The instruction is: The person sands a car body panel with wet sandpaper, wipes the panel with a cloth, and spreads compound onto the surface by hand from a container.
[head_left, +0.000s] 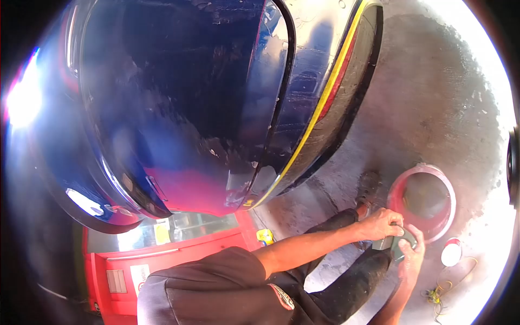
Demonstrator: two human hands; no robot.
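Observation:
Both of my hands meet around a small dark green block, which looks like a sanding block; a greyish flat piece is against it. My left hand pinches at its upper edge with bent fingers. From the other side, my right hand is wrapped round the block, thumb and fingers on its surface. The two are held over my dark-trousered legs. Just beyond my hands stands a round pinkish bucket with murky contents.
A dark blue vehicle with a yellow-edged strip fills the upper view. Below it stands a red cabinet, with a small yellow item beside it. On the concrete floor are a white-topped can and a yellowish cord.

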